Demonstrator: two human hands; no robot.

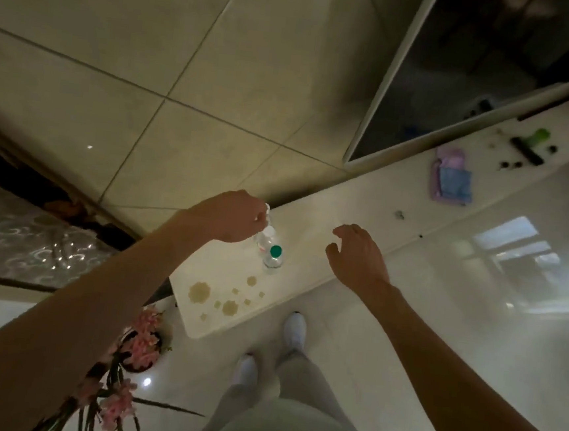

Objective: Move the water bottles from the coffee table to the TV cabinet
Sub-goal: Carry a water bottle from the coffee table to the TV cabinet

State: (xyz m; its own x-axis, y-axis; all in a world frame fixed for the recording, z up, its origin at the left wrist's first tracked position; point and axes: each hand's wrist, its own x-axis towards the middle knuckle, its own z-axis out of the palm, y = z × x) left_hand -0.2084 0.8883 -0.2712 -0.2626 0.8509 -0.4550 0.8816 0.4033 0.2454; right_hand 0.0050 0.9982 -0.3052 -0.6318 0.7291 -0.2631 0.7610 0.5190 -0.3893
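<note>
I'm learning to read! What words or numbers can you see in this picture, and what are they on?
No words or numbers can be read here.
Green-capped bottle: label too blurred to read.
White-capped bottle held by the left hand: only a faint red smudge, unreadable.
Purple and blue packet on the cabinet: too blurred to read.

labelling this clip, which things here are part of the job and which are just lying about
Job: white-capped bottle in the left hand; green-capped bottle; TV cabinet; right hand, open.
Lying about: purple-and-blue cloth; green item; pink flowers.
</note>
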